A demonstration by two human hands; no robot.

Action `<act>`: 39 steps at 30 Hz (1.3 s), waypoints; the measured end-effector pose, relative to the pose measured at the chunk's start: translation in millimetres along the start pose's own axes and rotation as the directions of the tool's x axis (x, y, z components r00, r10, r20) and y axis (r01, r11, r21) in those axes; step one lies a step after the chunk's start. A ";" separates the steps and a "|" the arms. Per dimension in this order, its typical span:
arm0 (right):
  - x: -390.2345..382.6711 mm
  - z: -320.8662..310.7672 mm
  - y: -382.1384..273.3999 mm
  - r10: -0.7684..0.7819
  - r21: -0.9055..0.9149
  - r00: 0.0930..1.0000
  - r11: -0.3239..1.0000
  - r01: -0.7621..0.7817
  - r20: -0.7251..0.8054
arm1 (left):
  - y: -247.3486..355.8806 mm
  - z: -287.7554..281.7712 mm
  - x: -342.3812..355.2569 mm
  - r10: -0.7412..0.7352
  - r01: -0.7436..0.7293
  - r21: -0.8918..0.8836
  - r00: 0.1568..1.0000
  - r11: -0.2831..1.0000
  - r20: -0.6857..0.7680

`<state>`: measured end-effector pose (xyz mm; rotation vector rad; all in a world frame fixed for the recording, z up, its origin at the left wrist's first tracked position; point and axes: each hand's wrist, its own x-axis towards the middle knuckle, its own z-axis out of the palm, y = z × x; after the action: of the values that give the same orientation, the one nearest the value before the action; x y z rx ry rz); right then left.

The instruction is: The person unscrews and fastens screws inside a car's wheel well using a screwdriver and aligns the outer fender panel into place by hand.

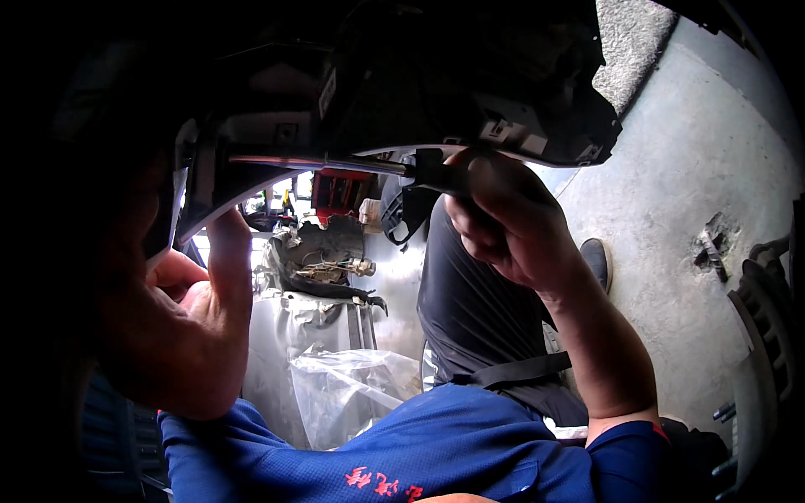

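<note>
My right hand (516, 222) is closed around the black handle of a long screwdriver (360, 164). Its thin metal shaft points left, lying nearly level below a large dark plastic panel (537, 138) with an uneven edge. The tip disappears into shadow at the panel's left part. My left hand (197, 323) reaches up there, thumb raised against the panel's lower edge and the other fingers curled beneath, gripping that edge. Deep shadow hides part of this hand and most of the panel's upper side.
Below the panel stand a red cabinet (340, 194) and a grey part with loose wiring (335, 267). Clear plastic sheeting (356, 394) hangs beside my knee. Concrete floor (654, 251) spreads to the right, with a dark ribbed part (767, 323) at the far right.
</note>
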<state>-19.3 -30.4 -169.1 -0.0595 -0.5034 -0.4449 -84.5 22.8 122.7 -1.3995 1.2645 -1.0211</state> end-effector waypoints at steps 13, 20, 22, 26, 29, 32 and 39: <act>-1.0 -5.4 -7.5 0.216 -0.009 0.976 0.976 -0.216 0.011 | 2.1 13.8 -7.2 -0.113 0.106 -0.056 0.981 0.993 -0.160; 2.8 -11.1 4.8 0.072 0.090 0.985 0.992 -0.087 0.156 | -8.4 13.4 -9.3 -0.113 0.092 -0.169 0.986 0.981 -0.125; 4.7 -19.3 4.6 0.023 0.028 0.984 0.999 -0.029 0.178 | -10.5 17.8 -12.2 -0.055 0.030 -0.144 0.983 0.989 -0.176; 4.8 -13.3 -1.7 0.233 -0.050 0.955 0.972 -0.228 0.185 | -0.9 15.7 -11.3 -0.059 0.041 -0.092 0.975 0.995 -0.214; 3.1 4.0 -3.8 0.137 0.066 0.983 0.987 -0.146 0.124 | -2.3 15.0 -10.6 -0.055 0.047 -0.044 0.975 0.998 -0.218; 4.6 -7.3 5.9 0.079 0.048 0.997 0.996 -0.078 -0.024 | -3.2 13.6 -8.4 -0.046 0.038 -0.050 0.982 0.998 -0.181; 13.6 -25.1 6.4 0.079 0.088 0.926 0.989 -0.119 0.370 | -3.4 11.2 -6.2 -0.046 0.029 -0.086 0.978 0.996 -0.203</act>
<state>5.5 -34.1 -184.3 -0.0625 -0.8883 -0.3057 -73.6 30.2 123.9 -1.4129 1.4497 -1.1745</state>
